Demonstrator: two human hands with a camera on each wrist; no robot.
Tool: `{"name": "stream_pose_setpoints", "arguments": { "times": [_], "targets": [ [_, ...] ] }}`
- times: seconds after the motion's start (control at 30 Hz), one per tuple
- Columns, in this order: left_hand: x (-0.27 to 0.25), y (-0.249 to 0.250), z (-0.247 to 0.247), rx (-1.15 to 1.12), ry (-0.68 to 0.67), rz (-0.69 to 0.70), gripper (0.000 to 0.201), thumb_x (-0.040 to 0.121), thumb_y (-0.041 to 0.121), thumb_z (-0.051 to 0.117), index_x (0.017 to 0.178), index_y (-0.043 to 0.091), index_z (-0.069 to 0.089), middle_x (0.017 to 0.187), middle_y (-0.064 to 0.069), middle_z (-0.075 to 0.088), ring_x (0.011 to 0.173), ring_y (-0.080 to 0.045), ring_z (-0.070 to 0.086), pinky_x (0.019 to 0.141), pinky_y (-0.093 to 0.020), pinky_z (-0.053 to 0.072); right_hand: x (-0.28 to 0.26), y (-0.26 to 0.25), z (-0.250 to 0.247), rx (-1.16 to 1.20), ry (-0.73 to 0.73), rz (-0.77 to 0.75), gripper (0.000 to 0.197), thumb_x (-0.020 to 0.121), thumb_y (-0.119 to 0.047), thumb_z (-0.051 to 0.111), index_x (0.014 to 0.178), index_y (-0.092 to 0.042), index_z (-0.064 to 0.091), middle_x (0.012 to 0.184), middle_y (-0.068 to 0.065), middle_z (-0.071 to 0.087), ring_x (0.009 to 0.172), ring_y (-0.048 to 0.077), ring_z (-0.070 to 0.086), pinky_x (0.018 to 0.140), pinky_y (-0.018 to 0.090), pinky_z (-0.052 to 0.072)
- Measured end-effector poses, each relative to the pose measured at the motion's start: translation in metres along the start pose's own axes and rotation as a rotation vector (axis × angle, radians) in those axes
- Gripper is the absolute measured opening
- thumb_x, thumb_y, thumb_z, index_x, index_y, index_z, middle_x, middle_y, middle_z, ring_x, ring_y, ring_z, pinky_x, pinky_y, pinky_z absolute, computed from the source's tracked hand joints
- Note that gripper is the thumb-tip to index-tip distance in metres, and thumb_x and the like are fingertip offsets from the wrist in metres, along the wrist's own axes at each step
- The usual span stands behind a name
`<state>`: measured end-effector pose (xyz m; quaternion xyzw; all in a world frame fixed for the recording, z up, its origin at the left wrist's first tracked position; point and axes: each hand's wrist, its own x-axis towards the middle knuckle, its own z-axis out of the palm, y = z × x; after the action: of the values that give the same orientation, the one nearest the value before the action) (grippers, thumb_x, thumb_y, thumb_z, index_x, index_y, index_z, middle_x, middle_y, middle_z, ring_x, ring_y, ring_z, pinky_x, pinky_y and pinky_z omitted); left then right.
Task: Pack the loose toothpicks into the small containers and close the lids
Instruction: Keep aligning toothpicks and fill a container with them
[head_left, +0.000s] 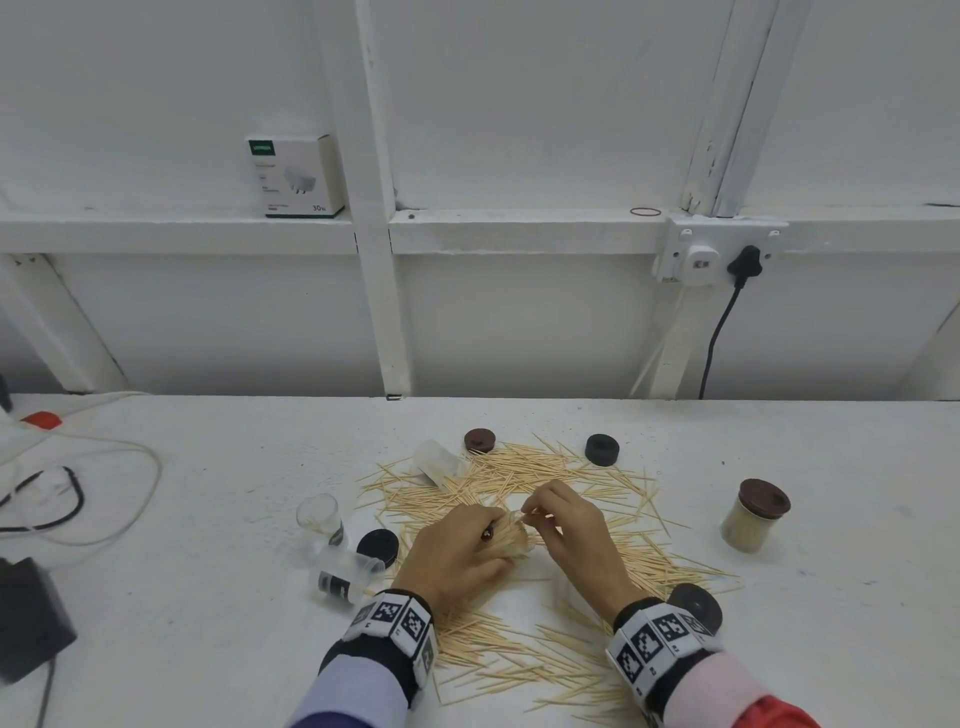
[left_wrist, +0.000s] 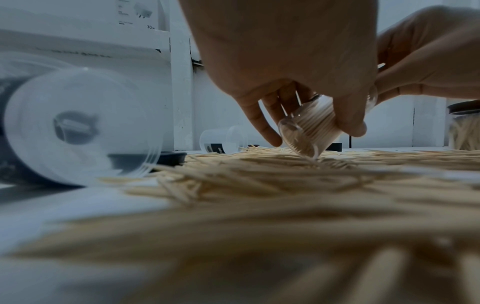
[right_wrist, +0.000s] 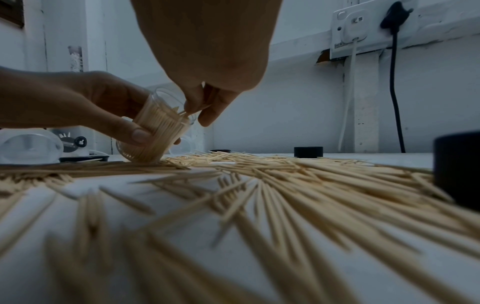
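Observation:
Loose toothpicks (head_left: 524, 480) lie scattered over the white table (head_left: 831, 597). My left hand (head_left: 480, 543) grips a clear container (head_left: 511, 540) packed with toothpicks, tilted with its base on the pile. In the left wrist view the container (left_wrist: 309, 127) sits between thumb and fingers. My right hand (head_left: 532, 512) pinches a few toothpicks at the container's mouth (right_wrist: 179, 112). A full jar (head_left: 750, 525) with a brown lid stands at the right. Empty containers (head_left: 319, 514) (head_left: 436, 462) (head_left: 345, 571) stand or lie at the left. Loose lids: brown (head_left: 479, 440), black (head_left: 601, 449), black (head_left: 377, 547), dark (head_left: 695, 607).
Cables (head_left: 104, 499) and a black adapter (head_left: 28, 618) lie at the table's left. A wall socket (head_left: 719, 252) with a black plug and a hanging cord is at the back right. A white box (head_left: 293, 176) stands on the wall ledge.

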<state>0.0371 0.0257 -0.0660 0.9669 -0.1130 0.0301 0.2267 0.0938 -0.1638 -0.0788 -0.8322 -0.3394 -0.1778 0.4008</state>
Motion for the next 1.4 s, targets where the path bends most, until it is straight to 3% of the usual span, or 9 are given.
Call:
{"name": "stream_pose_setpoints", "arguments": {
  "times": [0.17, 0.23, 0.37, 0.5, 0.7, 0.9, 1.1, 1.23, 1.4],
  "targets": [
    [0.000, 0.001, -0.001, 0.013, 0.013, -0.001, 0.049, 0.087, 0.049, 0.058, 0.132, 0.031, 0.045, 0.119, 0.015, 0.052, 0.108, -0.003, 0.045, 0.077, -0.021, 0.033, 0.000, -0.001, 0.001, -0.025, 0.010, 0.016, 0.001, 0.092, -0.016, 0.063, 0.093, -0.015, 0.063, 0.092, -0.011, 0.058, 0.075, 0.005, 0.057, 0.062, 0.027, 0.050],
    [-0.001, 0.000, -0.001, 0.014, 0.040, -0.020, 0.046, 0.086, 0.053, 0.057, 0.127, 0.034, 0.046, 0.114, 0.018, 0.052, 0.106, -0.003, 0.046, 0.075, -0.022, 0.033, 0.000, -0.005, 0.000, -0.054, 0.019, 0.043, 0.012, 0.097, -0.021, 0.052, 0.100, -0.018, 0.063, 0.095, -0.014, 0.060, 0.076, 0.004, 0.057, 0.063, 0.025, 0.048],
    [-0.001, 0.000, -0.001, 0.010, 0.122, -0.074, 0.041, 0.086, 0.055, 0.055, 0.120, 0.033, 0.049, 0.109, 0.019, 0.053, 0.104, -0.003, 0.048, 0.076, -0.023, 0.036, -0.003, -0.009, -0.002, -0.051, -0.033, 0.131, 0.025, 0.092, -0.012, 0.051, 0.113, -0.022, 0.061, 0.103, -0.017, 0.059, 0.084, 0.001, 0.057, 0.065, 0.022, 0.051],
    [-0.002, -0.001, -0.002, 0.033, 0.136, -0.087, 0.047, 0.087, 0.050, 0.056, 0.129, 0.031, 0.047, 0.118, 0.017, 0.052, 0.112, -0.004, 0.046, 0.084, -0.023, 0.038, -0.002, -0.007, 0.000, -0.050, -0.068, 0.128, 0.030, 0.090, -0.007, 0.056, 0.117, -0.020, 0.060, 0.107, -0.012, 0.059, 0.089, -0.002, 0.056, 0.068, 0.020, 0.053],
    [-0.003, 0.003, -0.005, 0.024, 0.078, -0.073, 0.050, 0.089, 0.048, 0.056, 0.134, 0.030, 0.044, 0.124, 0.014, 0.051, 0.115, -0.006, 0.045, 0.085, -0.024, 0.036, 0.000, -0.005, -0.002, -0.079, 0.022, 0.043, 0.016, 0.088, -0.002, 0.064, 0.098, -0.013, 0.067, 0.094, -0.008, 0.062, 0.080, 0.003, 0.057, 0.066, 0.022, 0.049],
    [-0.002, 0.000, 0.000, 0.026, 0.061, -0.056, 0.053, 0.087, 0.052, 0.057, 0.135, 0.032, 0.044, 0.123, 0.017, 0.052, 0.111, -0.002, 0.045, 0.082, -0.021, 0.036, 0.000, -0.007, -0.004, -0.120, 0.006, 0.009, 0.010, 0.086, -0.012, 0.069, 0.090, -0.021, 0.068, 0.086, -0.016, 0.062, 0.072, -0.009, 0.046, 0.060, 0.003, 0.035],
    [-0.001, -0.003, 0.002, 0.012, 0.051, -0.049, 0.052, 0.086, 0.056, 0.056, 0.132, 0.034, 0.044, 0.118, 0.017, 0.052, 0.108, -0.002, 0.045, 0.081, -0.023, 0.039, 0.001, -0.010, -0.003, -0.093, 0.013, 0.015, 0.006, 0.085, -0.020, 0.062, 0.089, -0.022, 0.067, 0.084, -0.016, 0.068, 0.079, -0.004, 0.057, 0.070, -0.003, 0.034],
    [-0.002, -0.002, 0.003, 0.004, 0.059, -0.056, 0.050, 0.085, 0.056, 0.056, 0.129, 0.034, 0.046, 0.116, 0.016, 0.053, 0.108, -0.005, 0.047, 0.082, -0.025, 0.039, -0.001, -0.008, -0.003, -0.092, -0.031, -0.046, 0.019, 0.085, -0.007, 0.065, 0.091, -0.024, 0.067, 0.086, -0.017, 0.066, 0.082, -0.011, 0.051, 0.069, 0.002, 0.038],
    [-0.003, 0.002, -0.004, 0.028, 0.191, -0.139, 0.043, 0.087, 0.047, 0.056, 0.127, 0.031, 0.049, 0.118, 0.016, 0.054, 0.111, -0.007, 0.050, 0.085, -0.027, 0.045, 0.000, -0.005, -0.004, -0.182, 0.037, 0.013, 0.032, 0.083, 0.004, 0.062, 0.098, -0.024, 0.068, 0.096, -0.015, 0.063, 0.088, 0.000, 0.056, 0.057, 0.020, 0.049]
  ]
}}
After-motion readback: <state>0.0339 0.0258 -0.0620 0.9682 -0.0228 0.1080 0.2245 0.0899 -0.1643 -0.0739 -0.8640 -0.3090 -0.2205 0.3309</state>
